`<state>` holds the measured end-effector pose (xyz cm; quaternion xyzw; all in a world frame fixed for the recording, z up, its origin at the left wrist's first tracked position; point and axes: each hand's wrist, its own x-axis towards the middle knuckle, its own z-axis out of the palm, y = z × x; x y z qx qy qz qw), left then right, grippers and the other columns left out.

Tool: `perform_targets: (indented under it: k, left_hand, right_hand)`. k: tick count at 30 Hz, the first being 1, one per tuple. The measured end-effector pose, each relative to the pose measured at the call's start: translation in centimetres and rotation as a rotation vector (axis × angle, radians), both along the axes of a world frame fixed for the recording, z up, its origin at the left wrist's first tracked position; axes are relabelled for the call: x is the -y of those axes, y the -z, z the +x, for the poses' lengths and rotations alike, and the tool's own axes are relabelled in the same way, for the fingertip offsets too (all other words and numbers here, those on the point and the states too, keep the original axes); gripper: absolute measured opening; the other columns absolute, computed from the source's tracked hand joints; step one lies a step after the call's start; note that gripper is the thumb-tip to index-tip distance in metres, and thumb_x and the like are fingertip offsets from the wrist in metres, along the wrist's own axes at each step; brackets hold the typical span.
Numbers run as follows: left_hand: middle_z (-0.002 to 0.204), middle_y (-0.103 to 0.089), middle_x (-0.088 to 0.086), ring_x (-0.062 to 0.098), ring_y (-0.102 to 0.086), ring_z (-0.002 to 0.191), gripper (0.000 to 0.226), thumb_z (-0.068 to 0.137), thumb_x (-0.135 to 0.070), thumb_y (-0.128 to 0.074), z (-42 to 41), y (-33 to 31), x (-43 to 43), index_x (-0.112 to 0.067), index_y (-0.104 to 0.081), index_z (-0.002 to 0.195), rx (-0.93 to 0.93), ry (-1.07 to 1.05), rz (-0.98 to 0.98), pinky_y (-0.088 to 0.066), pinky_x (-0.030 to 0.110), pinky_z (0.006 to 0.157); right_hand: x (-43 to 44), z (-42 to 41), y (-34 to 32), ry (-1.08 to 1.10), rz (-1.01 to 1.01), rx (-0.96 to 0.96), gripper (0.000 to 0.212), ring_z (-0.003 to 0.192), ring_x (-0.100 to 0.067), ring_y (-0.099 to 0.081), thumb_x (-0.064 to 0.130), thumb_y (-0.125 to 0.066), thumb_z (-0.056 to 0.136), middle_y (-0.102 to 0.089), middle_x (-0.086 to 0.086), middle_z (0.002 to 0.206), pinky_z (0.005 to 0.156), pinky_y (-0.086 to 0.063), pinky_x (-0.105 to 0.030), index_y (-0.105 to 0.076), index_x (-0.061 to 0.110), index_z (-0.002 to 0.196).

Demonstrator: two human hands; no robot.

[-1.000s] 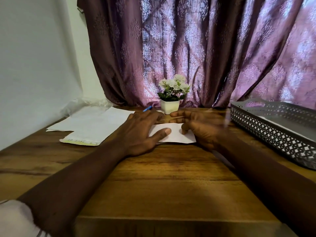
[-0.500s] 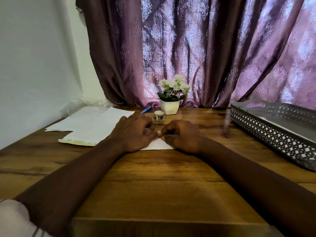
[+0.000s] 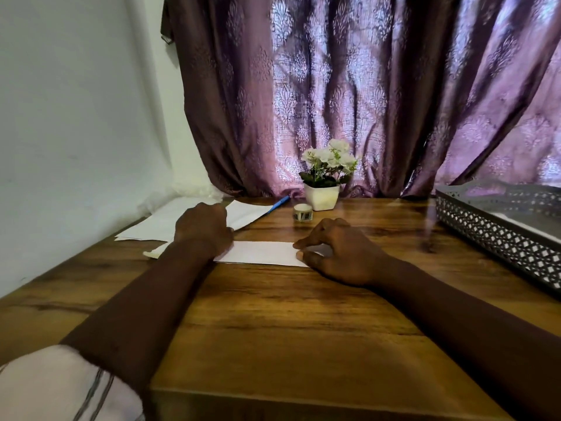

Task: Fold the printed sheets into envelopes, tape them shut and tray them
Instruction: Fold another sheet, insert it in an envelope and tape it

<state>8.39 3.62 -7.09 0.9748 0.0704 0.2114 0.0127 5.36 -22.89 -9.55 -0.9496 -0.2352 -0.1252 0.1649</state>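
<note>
So the metal tray (image 3: 498, 229) sits at the right edge of the worktop (image 3: 273, 314) — perforated sides, and there's something white and flat lying in it, though I can only see a sliver over the rim, so can't say how many pieces. The little white pot (image 3: 321, 197) at the back holds a bunch of white flowers (image 3: 329, 161).

The folded sheet (image 3: 261, 253) is flat on the worktop in the middle, long axis running left to right, its long edges roughly parallel to the near edge of the worktop. The left hand (image 3: 203, 229) is curled into a loose fist, knuckles up, covering the left end of the sheet; can't tell if it's actually pinching anything underneath. The right hand (image 3: 343, 253) is on the right end, fingers bent, thumb and fingertips pressing down on the paper rather than gripping it.

Other stuff — a stack of loose sheets (image 3: 164, 221) back left, partly hidden behind the left hand, with a blue pen (image 3: 280, 202) lying just past its far corner. A small roll of tape (image 3: 302, 212) stands just in front of the pot, between the hands and a bit further back. Purple patterned curtain (image 3: 349, 92) behind everything.
</note>
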Motion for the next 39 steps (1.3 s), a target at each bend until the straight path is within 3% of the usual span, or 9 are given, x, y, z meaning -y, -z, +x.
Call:
perform_targets:
  k: [6,9,13,18,22,26,29,32,39]
  left_hand:
    - [0.092,-0.075,0.013,0.039,-0.071,0.081,0.022,0.094,-0.031,-0.065,-1.9,-1.7,0.8,-0.014,-0.073,0.106,0.536,0.139,0.125,-0.049,0.039,0.067]
    - [0.085,-0.074,0.012,0.039,-0.070,0.073,0.018,0.081,-0.023,-0.072,-3.1,-1.7,2.8,-0.013,-0.073,0.095,0.606,0.455,0.226,-0.055,0.041,0.059]
    - [0.086,-0.074,0.004,0.030,-0.070,0.075,0.029,0.091,-0.040,-0.053,-4.3,-0.4,7.4,-0.019,-0.073,0.091,0.644,0.762,0.289,-0.051,0.037,0.061]
    - [0.116,-0.068,-0.003,0.021,-0.061,0.109,0.049,0.094,-0.065,-0.043,-3.2,1.0,8.5,-0.028,-0.067,0.116,0.304,0.868,0.022,-0.047,0.036,0.092]
    - [0.154,-0.044,-0.006,0.021,-0.040,0.142,0.060,0.096,-0.074,-0.033,-2.5,2.3,7.7,-0.041,-0.046,0.144,-0.205,0.785,0.043,-0.032,0.048,0.115]
    - [0.160,-0.036,-0.009,0.021,-0.033,0.147,0.058,0.095,-0.074,-0.035,-2.9,1.7,8.0,-0.049,-0.044,0.146,-0.273,0.763,0.023,-0.025,0.050,0.117]
    - [0.159,-0.037,-0.007,0.023,-0.032,0.147,0.054,0.098,-0.071,-0.033,-3.1,1.6,8.0,-0.052,-0.043,0.147,-0.280,0.759,0.014,-0.024,0.049,0.118]
    - [0.154,-0.044,-0.002,0.025,-0.039,0.143,0.051,0.102,-0.065,-0.026,-2.7,1.8,7.6,-0.047,-0.044,0.146,-0.195,0.768,-0.036,-0.033,0.051,0.115]
    - [0.148,-0.048,0.000,0.023,-0.043,0.137,0.056,0.098,-0.068,-0.040,-0.8,1.6,5.0,-0.035,-0.053,0.141,-0.230,0.570,-0.039,-0.039,0.044,0.111]
  right_hand:
    - [-0.4,-1.0,-1.1,-0.034,0.445,-0.001,0.039,0.100,0.007,-0.063,0.047,-0.069,0.093,-0.069,0.017,0.111,0.092,-0.049,-0.019,-0.071,0.029,0.127]
    - [-0.4,-1.6,-2.3,-0.187,1.113,-0.216,0.060,0.098,-0.010,-0.074,0.044,-0.075,0.082,-0.077,-0.002,0.109,0.081,-0.057,-0.027,-0.060,0.021,0.135]
    - [0.4,-0.9,-3.3,-0.029,1.402,-0.142,0.050,0.090,-0.022,-0.075,0.009,-0.075,0.089,-0.075,-0.003,0.103,0.071,-0.062,-0.037,-0.056,0.019,0.135]
    - [4.6,0.1,-3.8,0.417,1.167,0.160,0.052,0.090,-0.019,-0.065,0.013,-0.061,0.085,-0.067,-0.008,0.122,0.078,-0.057,-0.029,-0.059,0.022,0.136]
    - [8.5,-1.0,-4.7,0.662,0.201,0.036,0.084,0.120,-0.036,-0.061,0.041,-0.065,0.087,-0.062,-0.012,0.133,0.101,-0.050,-0.046,-0.022,0.039,0.159]
    - [8.8,-2.2,-5.8,0.942,-0.360,0.053,0.070,0.125,-0.035,-0.058,0.057,-0.067,0.082,-0.057,-0.012,0.140,0.094,-0.049,-0.043,-0.049,0.033,0.145]
    - [6.5,-2.5,-5.8,0.756,-0.137,0.312,0.043,0.103,-0.032,-0.067,0.054,-0.065,0.087,-0.062,-0.010,0.123,0.078,-0.050,-0.037,-0.065,0.028,0.122]
    - [3.3,-2.8,-4.5,0.225,0.307,-0.046,0.030,0.081,-0.006,-0.063,0.058,-0.065,0.091,-0.068,0.013,0.096,0.069,-0.047,-0.025,-0.070,0.034,0.107]
    - [1.2,-0.6,-2.0,0.198,-0.035,-0.146,0.072,0.092,-0.011,-0.055,0.079,-0.064,0.075,-0.053,0.016,0.096,0.077,-0.043,-0.030,-0.061,0.039,0.135]
